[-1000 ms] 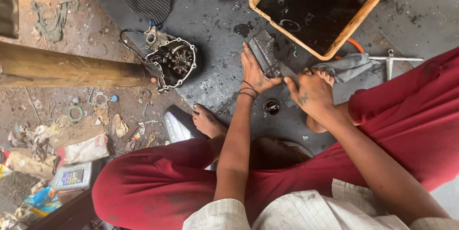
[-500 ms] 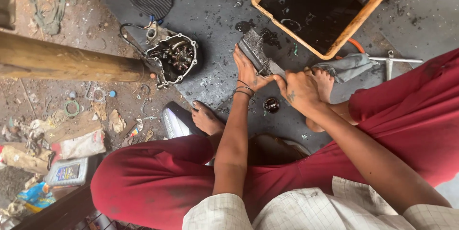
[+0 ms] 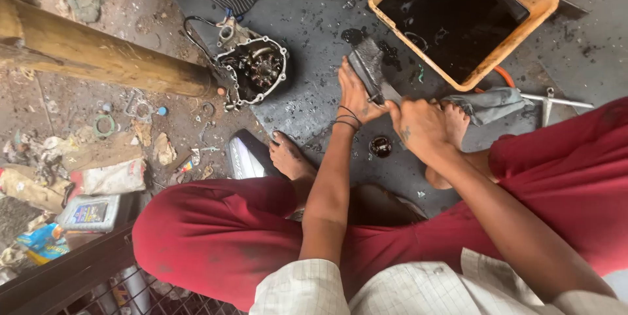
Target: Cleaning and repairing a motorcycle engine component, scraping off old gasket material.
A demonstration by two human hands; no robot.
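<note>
Left hand [image 3: 354,97] cupped under a dark metal part [image 3: 367,70], beside the tray [image 3: 381,16] of black oil. Right hand [image 3: 418,126] fisted against the part's lower end, perhaps round a small tool; hard to tell. Oily grip: could slip and drop onto bare feet, or tip into the oil. Since earlier: right hand closer to left, part shifted left.

Red trousers [image 3: 216,236], a pale checked shirt [image 3: 392,292], bare feet, and seemingly dark thread bands [image 3: 347,117] on one wrist.
</note>
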